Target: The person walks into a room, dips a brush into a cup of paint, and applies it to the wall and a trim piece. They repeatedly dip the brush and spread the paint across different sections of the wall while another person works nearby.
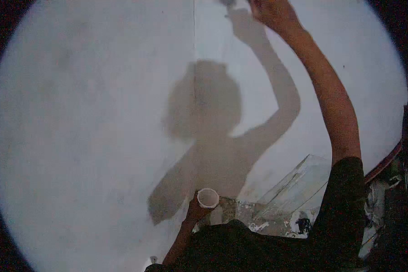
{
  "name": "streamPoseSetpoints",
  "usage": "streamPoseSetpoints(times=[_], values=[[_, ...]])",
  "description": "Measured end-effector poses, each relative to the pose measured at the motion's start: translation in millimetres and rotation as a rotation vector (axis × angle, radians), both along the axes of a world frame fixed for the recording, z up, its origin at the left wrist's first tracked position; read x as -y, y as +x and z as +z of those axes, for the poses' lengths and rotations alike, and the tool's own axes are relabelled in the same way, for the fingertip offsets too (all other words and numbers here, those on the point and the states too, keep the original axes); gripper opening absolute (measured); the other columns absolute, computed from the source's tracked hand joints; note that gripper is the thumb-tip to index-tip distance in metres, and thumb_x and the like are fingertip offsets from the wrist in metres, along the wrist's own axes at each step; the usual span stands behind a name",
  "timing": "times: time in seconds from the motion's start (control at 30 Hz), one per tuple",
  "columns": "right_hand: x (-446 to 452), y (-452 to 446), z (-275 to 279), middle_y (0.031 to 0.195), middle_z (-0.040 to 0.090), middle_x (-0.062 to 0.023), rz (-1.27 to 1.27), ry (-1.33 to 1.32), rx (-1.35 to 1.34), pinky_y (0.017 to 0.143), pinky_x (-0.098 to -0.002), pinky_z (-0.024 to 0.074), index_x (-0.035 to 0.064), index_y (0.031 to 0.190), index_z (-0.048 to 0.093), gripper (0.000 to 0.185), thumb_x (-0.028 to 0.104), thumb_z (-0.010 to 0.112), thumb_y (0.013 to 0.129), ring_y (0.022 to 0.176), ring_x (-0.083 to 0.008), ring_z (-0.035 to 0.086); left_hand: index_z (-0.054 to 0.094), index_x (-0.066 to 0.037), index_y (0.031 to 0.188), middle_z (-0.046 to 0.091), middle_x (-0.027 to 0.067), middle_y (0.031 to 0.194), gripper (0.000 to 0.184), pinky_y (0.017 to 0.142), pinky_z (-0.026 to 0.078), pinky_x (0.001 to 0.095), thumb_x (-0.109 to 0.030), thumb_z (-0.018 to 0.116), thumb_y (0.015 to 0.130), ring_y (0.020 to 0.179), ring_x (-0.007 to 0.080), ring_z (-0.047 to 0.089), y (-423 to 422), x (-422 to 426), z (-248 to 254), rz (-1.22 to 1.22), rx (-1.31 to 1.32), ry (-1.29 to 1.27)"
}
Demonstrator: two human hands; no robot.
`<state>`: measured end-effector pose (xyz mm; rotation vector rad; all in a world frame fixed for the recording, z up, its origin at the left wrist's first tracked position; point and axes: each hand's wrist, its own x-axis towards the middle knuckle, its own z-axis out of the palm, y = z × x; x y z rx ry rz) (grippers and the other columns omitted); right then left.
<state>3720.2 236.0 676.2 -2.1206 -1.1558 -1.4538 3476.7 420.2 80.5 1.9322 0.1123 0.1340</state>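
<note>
Low in the view, my left hand [196, 209] is wrapped round a white cup [208, 198] with an open, round top. The cup's inside looks pale, and I cannot tell what is in it. My right hand [276, 16] is raised high against the white wall [104, 113], at the top edge of the view. Its fingers are closed, partly cut off by the frame, and whatever they hold is hard to make out. A shadow of my head and arms falls across the wall, with a small dark shape by the right hand's shadow.
A thin vertical line, perhaps a corner or seam, runs down the wall. At lower right a clear, folded sheet [299, 181] leans by the wall. Below it the floor [245, 211] is marked with white splashes. Dark clutter [381, 199] stands at the far right.
</note>
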Motion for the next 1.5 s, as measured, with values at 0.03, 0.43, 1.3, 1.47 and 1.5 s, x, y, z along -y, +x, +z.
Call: streamPoseSetpoints(times=[0.03, 0.43, 1.3, 1.47, 1.5], values=[[8.3, 32.1, 8.2, 0.110, 0.073, -0.0174, -0.117, -0.193, 0.675, 0.083, -0.0388, 0.0579, 0.0011, 0.105, 0.071, 0.014, 0.004, 0.063, 0.094, 0.099, -0.0312, 0.071, 0.051, -0.007, 0.134, 0.066, 0.0164, 0.127, 0.094, 0.101, 0.052, 0.0467, -0.042, 0.098, 0.060, 0.118, 0.0352, 0.065, 3.4, -2.0, -1.4, 0.008, 0.004, 0.025], [69.8, -8.1, -347.3, 0.123, 0.066, -0.0138, -0.113, -0.195, -0.403, 0.092, -0.0440, 0.0572, 0.0101, 0.130, 0.062, 0.041, 0.011, 0.068, 0.089, 0.114, -0.0323, 0.064, 0.052, -0.003, 0.134, 0.065, 0.0194, 0.128, 0.088, 0.100, 0.052, 0.0472, -0.039, 0.095, 0.066, 0.116, 0.0393, 0.063, 29.3, 12.9, -70.1, -0.307, 0.261, 0.507], [259.5, -637.4, -553.5, 0.077, 0.071, -0.0096, -1.268, 1.571, -0.891, 0.061, -0.0314, 0.0530, -0.0035, 0.110, 0.070, 0.040, 0.035, 0.066, 0.102, 0.065, -0.0128, 0.064, 0.053, -0.007, 0.136, 0.065, 0.0201, 0.126, 0.082, 0.100, 0.051, 0.0472, -0.031, 0.094, 0.069, 0.118, 0.0381, 0.064, -153.6, 432.5, -30.4, -1.810, -0.056, 0.463], [241.5, -672.8, -573.0, 0.076, 0.071, -0.0099, -1.372, 1.686, -0.738, 0.060, -0.0320, 0.0535, -0.0030, 0.116, 0.069, 0.042, 0.036, 0.065, 0.102, 0.065, -0.0134, 0.065, 0.051, -0.004, 0.140, 0.062, 0.0222, 0.132, 0.091, 0.104, 0.049, 0.0482, -0.031, 0.094, 0.065, 0.123, 0.0402, 0.061, -215.6, 482.3, -65.7, -2.287, 0.105, 0.096], [236.8, -679.7, -572.6, 0.078, 0.071, -0.0099, -1.435, 1.765, -0.717, 0.060, -0.0315, 0.0531, -0.0018, 0.118, 0.069, 0.042, 0.036, 0.063, 0.103, 0.066, -0.0132, 0.065, 0.051, -0.004, 0.140, 0.062, 0.0222, 0.132, 0.091, 0.104, 0.049, 0.0482, -0.031, 0.094, 0.065, 0.123, 0.0402, 0.061, -225.2, 485.9, -86.8, -2.307, 0.097, 0.091]])
